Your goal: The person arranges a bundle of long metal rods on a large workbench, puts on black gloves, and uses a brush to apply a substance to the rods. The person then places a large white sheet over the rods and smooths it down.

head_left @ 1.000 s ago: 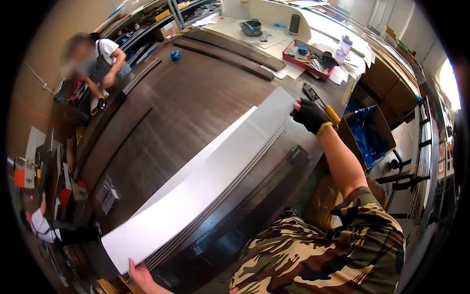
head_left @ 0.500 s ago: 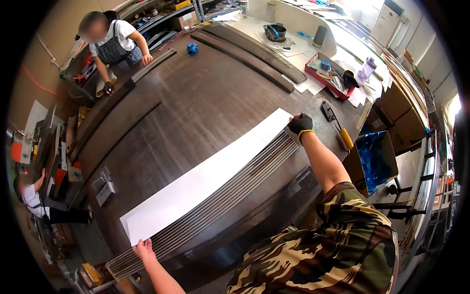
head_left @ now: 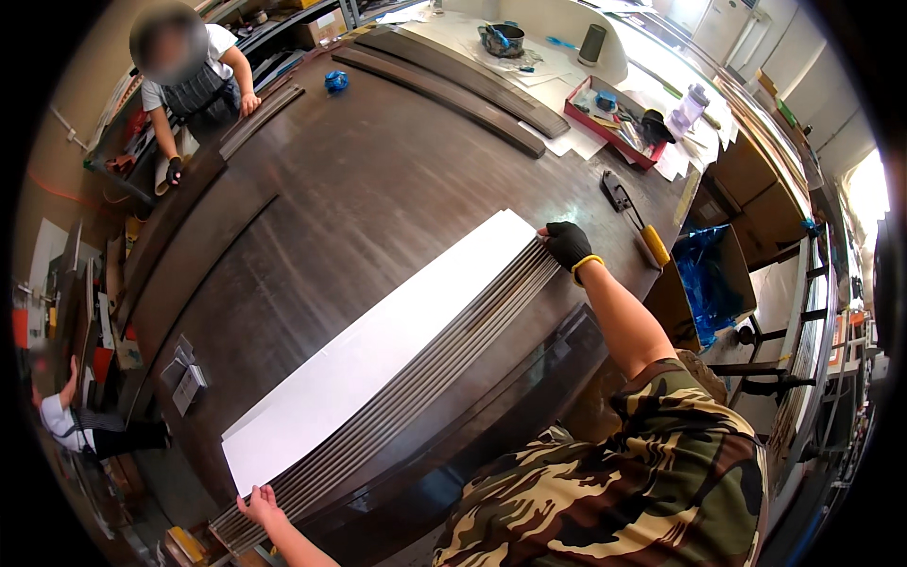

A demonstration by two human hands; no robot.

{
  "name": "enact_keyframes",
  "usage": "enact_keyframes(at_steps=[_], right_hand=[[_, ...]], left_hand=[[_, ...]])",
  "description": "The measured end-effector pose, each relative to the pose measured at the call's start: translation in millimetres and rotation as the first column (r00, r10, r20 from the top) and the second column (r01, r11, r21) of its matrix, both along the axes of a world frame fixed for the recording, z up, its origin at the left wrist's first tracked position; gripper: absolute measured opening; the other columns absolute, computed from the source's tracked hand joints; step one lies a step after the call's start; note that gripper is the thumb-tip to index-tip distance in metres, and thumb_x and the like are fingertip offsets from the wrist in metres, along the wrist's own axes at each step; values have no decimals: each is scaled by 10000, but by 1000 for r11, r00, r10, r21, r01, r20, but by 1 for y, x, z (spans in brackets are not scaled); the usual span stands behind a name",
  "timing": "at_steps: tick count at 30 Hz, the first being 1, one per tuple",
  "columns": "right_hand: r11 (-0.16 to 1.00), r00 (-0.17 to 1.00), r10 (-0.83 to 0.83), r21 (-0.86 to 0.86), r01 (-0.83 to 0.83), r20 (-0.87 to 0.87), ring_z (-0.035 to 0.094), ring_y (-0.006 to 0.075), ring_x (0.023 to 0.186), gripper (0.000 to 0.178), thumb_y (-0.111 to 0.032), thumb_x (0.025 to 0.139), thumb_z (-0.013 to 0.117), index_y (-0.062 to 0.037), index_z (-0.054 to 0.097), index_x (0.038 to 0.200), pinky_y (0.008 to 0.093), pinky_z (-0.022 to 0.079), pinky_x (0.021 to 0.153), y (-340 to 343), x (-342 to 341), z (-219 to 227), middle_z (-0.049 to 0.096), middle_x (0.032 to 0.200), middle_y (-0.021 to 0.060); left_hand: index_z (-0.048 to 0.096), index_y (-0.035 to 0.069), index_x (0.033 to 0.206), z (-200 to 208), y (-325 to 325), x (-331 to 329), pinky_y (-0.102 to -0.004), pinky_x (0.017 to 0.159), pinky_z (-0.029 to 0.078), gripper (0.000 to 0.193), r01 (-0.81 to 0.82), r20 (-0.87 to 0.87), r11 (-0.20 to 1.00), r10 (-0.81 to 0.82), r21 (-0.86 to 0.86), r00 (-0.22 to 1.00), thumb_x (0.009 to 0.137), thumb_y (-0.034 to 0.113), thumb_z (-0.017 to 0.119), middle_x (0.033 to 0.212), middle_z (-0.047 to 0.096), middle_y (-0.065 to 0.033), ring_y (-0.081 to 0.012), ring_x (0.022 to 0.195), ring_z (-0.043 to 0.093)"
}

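A long white sheet [head_left: 378,354] stretches across the dark table, its near edge running along a row of several thin metal strips [head_left: 406,387]. At the sheet's left near corner, my bare left hand [head_left: 260,506] pinches the edge between thumb and fingers. My right hand [head_left: 569,248], in a black fingerless glove with a yellow cuff, is closed at the sheet's right near corner, over the ends of the strips. The right fingertips are partly hidden by the glove and hand.
Long dark bars [head_left: 444,99] lie along the table's far side. To the right are a yellow-handled tool [head_left: 652,241], a red tray [head_left: 614,123] of small items and a box with blue plastic [head_left: 704,283]. Grey metal pieces [head_left: 184,378] sit at left. A co-worker [head_left: 189,85] stands at the far left.
The sheet's right end has come down toward the strips, and its near edge now follows them more closely. Both hands moved with it. The whole view has shifted slightly.
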State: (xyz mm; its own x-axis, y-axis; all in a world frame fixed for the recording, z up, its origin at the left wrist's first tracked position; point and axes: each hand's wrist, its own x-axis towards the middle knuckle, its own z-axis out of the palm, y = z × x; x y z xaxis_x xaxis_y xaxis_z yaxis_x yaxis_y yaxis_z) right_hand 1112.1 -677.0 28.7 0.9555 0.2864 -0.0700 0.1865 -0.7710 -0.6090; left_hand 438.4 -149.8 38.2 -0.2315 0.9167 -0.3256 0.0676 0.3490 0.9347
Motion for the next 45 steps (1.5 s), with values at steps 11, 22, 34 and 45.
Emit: enact_keyframes(at_steps=[11, 22, 34, 45], right_hand=[[1000, 999, -31, 5, 31, -15, 684, 309, 889, 230, -161, 788, 628, -113, 753, 976, 359, 524, 807, 6, -6, -5, 705, 940, 175], [997, 996, 72, -8, -72, 49, 682, 325, 815, 210, -223, 748, 668, -101, 741, 902, 383, 533, 743, 13, 0, -12, 703, 861, 162], [981, 981, -115, 135, 137, -159, 616, 174, 603, 272, -304, 803, 736, -33, 710, 820, 342, 482, 599, 1, 30, -53, 666, 658, 89], [986, 994, -80, 143, 89, -69, 564, 123, 643, 250, -250, 822, 746, -6, 696, 828, 293, 462, 625, -14, 42, -60, 659, 697, 41]], left_hand=[[321, 146, 1450, 32, -11, 17, -323, 697, 567, 664, -72, -95, 997, 74, 26, 993, 884, -12, 630, 999, 604, -151, -207, 767, 609], [354, 187, 1389, -3, 13, -34, -363, 731, 572, 625, 229, 19, 972, -231, 57, 973, 869, -13, 637, 1058, 605, -139, -242, 849, 624], [569, 57, 1223, -21, 27, -38, -292, 610, 551, 373, -65, -80, 998, 65, 2, 995, 869, 18, 681, 938, 621, -62, -151, 750, 617], [704, -33, 1042, -20, 20, -14, -295, 808, 521, 257, -28, -446, 994, 74, 108, 892, 797, 27, 754, 996, 704, -125, -193, 886, 656]])
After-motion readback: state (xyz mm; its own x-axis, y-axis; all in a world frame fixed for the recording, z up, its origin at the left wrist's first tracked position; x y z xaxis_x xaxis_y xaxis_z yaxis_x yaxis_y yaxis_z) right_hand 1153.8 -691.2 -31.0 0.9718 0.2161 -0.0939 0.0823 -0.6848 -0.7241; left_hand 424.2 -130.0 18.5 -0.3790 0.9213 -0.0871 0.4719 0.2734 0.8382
